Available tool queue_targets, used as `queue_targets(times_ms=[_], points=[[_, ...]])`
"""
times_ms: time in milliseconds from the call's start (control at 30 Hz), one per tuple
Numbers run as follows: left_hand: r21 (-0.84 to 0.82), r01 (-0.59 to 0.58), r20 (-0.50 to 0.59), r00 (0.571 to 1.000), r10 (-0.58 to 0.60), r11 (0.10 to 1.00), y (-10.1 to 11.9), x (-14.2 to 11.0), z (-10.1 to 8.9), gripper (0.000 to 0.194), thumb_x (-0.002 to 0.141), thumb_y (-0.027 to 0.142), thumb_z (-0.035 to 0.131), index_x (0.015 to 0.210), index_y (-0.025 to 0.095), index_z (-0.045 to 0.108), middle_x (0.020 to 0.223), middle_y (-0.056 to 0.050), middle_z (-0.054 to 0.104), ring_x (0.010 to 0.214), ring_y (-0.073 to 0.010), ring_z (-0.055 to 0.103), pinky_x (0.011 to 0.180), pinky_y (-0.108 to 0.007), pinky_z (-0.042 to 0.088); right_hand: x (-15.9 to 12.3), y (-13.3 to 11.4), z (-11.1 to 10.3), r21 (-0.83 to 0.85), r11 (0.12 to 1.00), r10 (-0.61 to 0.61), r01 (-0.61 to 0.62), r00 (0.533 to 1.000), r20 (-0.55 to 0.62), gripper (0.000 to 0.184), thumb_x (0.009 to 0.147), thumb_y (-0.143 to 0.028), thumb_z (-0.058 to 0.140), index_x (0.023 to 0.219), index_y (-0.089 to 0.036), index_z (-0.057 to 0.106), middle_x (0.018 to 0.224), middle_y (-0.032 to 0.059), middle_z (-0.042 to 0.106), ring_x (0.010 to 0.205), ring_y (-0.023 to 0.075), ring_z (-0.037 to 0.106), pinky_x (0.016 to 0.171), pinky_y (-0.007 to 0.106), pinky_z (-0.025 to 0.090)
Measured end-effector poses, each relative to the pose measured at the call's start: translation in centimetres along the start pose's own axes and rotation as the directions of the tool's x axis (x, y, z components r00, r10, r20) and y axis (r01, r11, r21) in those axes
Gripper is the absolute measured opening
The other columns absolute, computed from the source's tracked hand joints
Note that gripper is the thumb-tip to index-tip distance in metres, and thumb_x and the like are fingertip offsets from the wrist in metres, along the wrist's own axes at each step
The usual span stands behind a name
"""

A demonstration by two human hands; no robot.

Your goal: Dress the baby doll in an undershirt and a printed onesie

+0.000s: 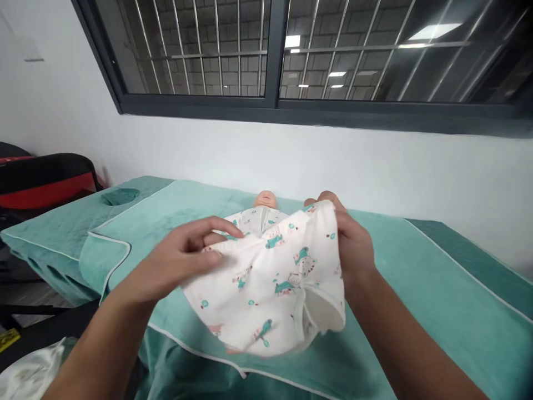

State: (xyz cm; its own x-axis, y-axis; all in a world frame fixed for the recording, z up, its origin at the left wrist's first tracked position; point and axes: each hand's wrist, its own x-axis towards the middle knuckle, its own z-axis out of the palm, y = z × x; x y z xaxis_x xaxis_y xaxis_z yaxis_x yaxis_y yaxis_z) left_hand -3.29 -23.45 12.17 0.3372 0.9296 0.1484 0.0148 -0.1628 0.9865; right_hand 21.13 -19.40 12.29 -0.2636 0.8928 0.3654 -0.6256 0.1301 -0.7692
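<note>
A white baby garment [266,283] printed with small teal and pink animal figures hangs in front of me, its exact cut hard to tell. My right hand [353,239] grips its upper right edge, the fingers partly behind the cloth. A trimmed opening shows at its lower right. At the upper left, my left hand [191,250] touches the fabric with thumb and index finger apart. Behind the garment a baby doll [266,199] lies on its back, dressed in a similar printed top [252,218]. Most of the doll's body is hidden by the cloth.
Beneath everything is a padded bed with a teal cover [400,266] and white piping. A face hole [120,196] is at its left end. A black and red chair [45,180] stands at left, with white cloth [31,372] lower left. A barred window [270,55] is above.
</note>
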Motion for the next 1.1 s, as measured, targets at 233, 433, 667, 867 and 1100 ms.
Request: queue_targets(times_ms=[233, 433, 667, 867, 1100], points=[[-0.077, -0.135, -0.288, 0.952, 0.108, 0.988, 0.9, 0.5, 1.9, 0.011, 0.080, 0.033, 0.069, 0.080, 0.022, 0.066, 0.068, 0.005, 0.060, 0.055, -0.0088, 0.055, 0.049, -0.017, 0.042, -0.2, 1.4, -1.2, -0.402, 0.899, 0.316, -0.173, 0.892, 0.322, 0.024, 0.075, -0.036, 0.076, 0.081, -0.019, 0.060, 0.071, -0.0039, 0.054, 0.058, 0.0088, 0.045, 0.050, 0.020, 0.034], [-0.410, -0.231, -0.335, 0.938, 0.090, 0.882, -0.3, 0.9, 2.4, 0.020, 0.083, 0.042, 0.065, 0.086, 0.022, 0.060, 0.073, 0.004, 0.058, 0.054, -0.0080, 0.052, 0.050, -0.018, 0.043, -0.6, 1.3, 0.1, -0.451, 0.870, 0.422, -0.200, 0.775, 0.470, 0.029, 0.080, -0.046, 0.071, 0.082, -0.017, 0.066, 0.072, -0.0008, 0.058, 0.065, 0.0127, 0.053, 0.058, 0.025, 0.044], [0.120, 0.087, -0.004, 0.996, -0.087, 0.989, -0.9, 0.4, 3.8, 0.033, 0.071, 0.035, 0.077, 0.099, 0.020, 0.070, 0.089, -0.001, 0.071, 0.082, -0.0218, 0.066, 0.069, -0.026, 0.051, 0.5, 2.3, 2.7, -0.402, 0.902, 0.185, -0.157, 0.982, 0.033, 0.036, 0.086, -0.055, 0.059, 0.080, -0.020, 0.060, 0.069, -0.0017, 0.052, 0.063, 0.0117, 0.049, 0.059, 0.024, 0.043], [-0.324, -0.057, -0.257, 0.966, -0.030, 0.944, -1.1, 0.7, 4.0, 0.026, 0.085, 0.036, 0.059, 0.071, 0.015, 0.063, 0.052, 0.000, 0.060, 0.042, -0.0098, 0.051, 0.046, -0.020, 0.042, -0.3, 4.8, -0.8, -0.469, 0.851, 0.313, -0.238, 0.945, 0.089, 0.046, 0.082, -0.060, 0.062, 0.068, -0.017, 0.056, 0.063, -0.0026, 0.049, 0.057, 0.0095, 0.042, 0.052, 0.022, 0.034], [-0.158, 0.191, 0.091, 0.980, -0.178, 0.969, -1.9, -0.1, 4.1, 0.033, 0.080, 0.048, 0.067, 0.073, 0.017, 0.060, 0.054, 0.003, 0.057, 0.040, -0.0065, 0.044, 0.039, -0.017, 0.034, -0.7, 4.1, -1.0, -0.217, 0.954, 0.206, -0.208, 0.978, -0.031, 0.037, 0.081, -0.057, 0.065, 0.077, -0.021, 0.061, 0.069, -0.0015, 0.060, 0.061, 0.0130, 0.054, 0.058, 0.025, 0.044]])
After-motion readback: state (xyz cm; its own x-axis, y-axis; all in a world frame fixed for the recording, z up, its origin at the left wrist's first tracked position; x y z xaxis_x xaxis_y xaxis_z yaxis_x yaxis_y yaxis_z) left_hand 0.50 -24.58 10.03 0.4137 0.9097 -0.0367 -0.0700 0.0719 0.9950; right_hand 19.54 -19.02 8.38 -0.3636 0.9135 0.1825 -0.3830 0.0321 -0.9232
